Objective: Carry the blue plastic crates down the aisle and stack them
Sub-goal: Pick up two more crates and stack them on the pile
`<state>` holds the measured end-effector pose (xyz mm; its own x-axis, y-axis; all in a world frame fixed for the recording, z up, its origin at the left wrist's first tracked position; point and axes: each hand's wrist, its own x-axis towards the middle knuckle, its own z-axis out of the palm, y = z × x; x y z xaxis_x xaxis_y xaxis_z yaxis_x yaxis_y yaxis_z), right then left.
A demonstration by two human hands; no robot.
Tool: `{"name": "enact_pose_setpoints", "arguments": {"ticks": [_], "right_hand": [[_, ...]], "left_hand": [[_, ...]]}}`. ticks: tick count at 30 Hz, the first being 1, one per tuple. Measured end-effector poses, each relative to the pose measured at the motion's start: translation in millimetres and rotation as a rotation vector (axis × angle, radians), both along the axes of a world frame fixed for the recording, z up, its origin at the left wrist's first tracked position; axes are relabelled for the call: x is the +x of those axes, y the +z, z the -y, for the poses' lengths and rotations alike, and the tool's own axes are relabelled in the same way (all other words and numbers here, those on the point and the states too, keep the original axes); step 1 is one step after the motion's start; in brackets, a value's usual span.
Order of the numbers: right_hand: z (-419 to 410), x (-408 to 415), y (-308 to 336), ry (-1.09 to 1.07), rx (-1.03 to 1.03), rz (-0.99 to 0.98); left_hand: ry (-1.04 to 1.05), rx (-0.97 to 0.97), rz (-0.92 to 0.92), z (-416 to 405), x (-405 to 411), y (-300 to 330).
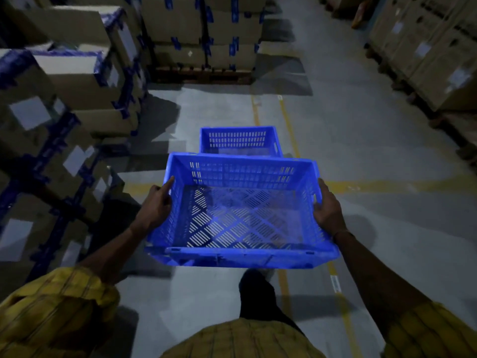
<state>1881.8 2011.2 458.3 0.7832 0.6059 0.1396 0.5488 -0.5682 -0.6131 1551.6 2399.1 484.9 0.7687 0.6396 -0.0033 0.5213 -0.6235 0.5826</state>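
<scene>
Your left hand (156, 205) and right hand (326, 206) each clamp an end wall of the carried blue crate (240, 215), fingers wrapped over the rim by the handle slots. Crate sits level between the two grips, held out ahead of your body above the concrete floor (361, 156). It is empty and perforated throughout, so likely light and rigid; smooth plastic may slip, so keep hold at the handle slots. Second blue crate (238, 140) rests on the floor just beyond the carried crate's far rim. Stacked cartons (64, 104) stand left of the carried crate.

Held crate (240, 210) hangs before floor crate (238, 139), boxes (64, 104) left.
</scene>
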Motion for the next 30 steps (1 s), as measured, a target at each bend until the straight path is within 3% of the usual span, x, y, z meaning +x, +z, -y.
{"name": "enact_pose_setpoints", "arguments": {"ticks": [13, 30], "right_hand": [[-172.3, 246.8, -19.4, -0.135, 0.003, -0.113], [-353.7, 412.4, -115.6, -0.152, -0.19, -0.13]], "left_hand": [[0.102, -0.045, 0.006, -135.7, 228.2, -24.0], [0.133, -0.146, -0.031, -288.6, 407.3, -118.5]]}}
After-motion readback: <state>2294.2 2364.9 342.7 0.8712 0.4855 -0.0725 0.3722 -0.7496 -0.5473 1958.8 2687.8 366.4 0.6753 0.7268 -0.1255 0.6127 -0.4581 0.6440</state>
